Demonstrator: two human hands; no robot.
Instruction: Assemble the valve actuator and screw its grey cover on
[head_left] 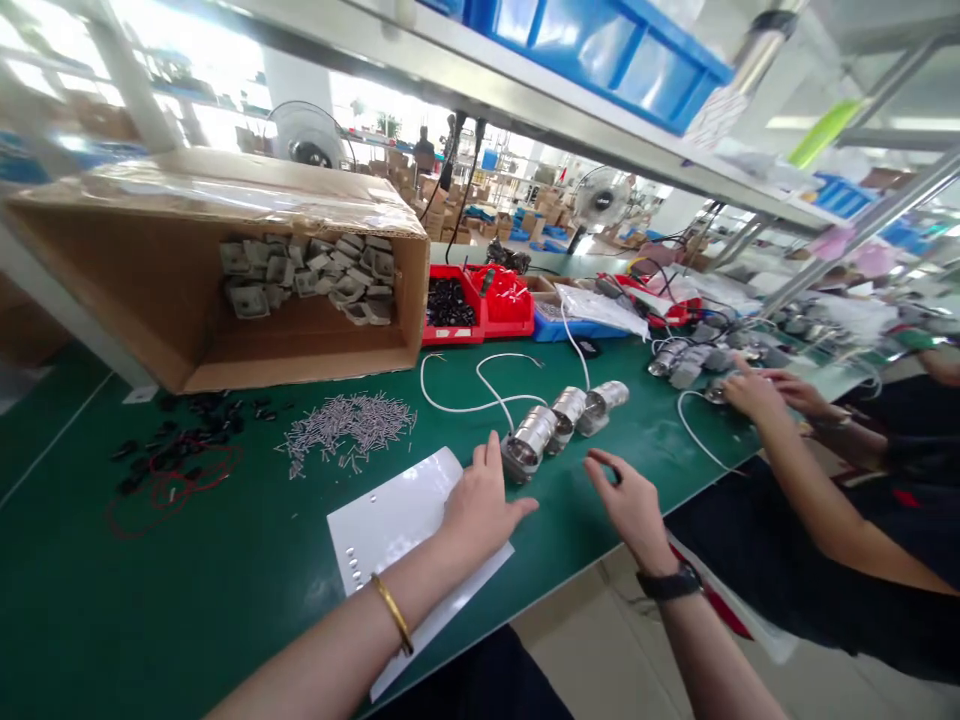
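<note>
My left hand (480,505) lies flat and open on the green table (225,590), its heel on a white sheet (390,525) and its fingertips beside the nearest of three silver metal cylinders (531,438) with white wires (480,385). My right hand (630,500) hovers just right of that cylinder, fingers loosely curled and apart, holding nothing that I can see. The other two cylinders (600,405) lie in a row behind.
An open cardboard box (150,290) on its side holds grey parts. A pile of small metal pins (349,425), black pieces and red wire (169,470) lie left. Red bins (480,300) stand behind. A co-worker's hands (757,390) work at right.
</note>
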